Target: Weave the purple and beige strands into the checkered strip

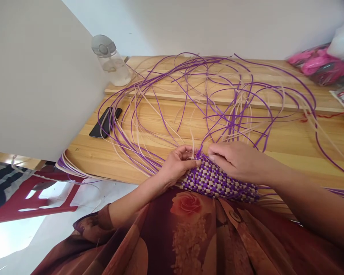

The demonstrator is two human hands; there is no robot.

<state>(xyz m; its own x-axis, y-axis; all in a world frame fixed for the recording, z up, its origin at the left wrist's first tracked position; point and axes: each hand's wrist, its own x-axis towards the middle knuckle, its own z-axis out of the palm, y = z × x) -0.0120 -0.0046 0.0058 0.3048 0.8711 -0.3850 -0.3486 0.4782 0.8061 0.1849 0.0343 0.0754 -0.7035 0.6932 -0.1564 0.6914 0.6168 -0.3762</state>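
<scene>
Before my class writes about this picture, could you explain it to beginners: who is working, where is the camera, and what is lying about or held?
No machine here: a person works bare-handed, and the single picture comes from a camera on their head, looking down. The left hand pinches a checkered woven piece. The right hand is closed at its edge; whether it grips a strip is hidden. Loose purple and pale strips sprawl over the wooden table, beside a bottle and across a phone.

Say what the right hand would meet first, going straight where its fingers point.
The right hand would probably meet the purple strands by the weave, then the left hand; depth is unclear.
</scene>
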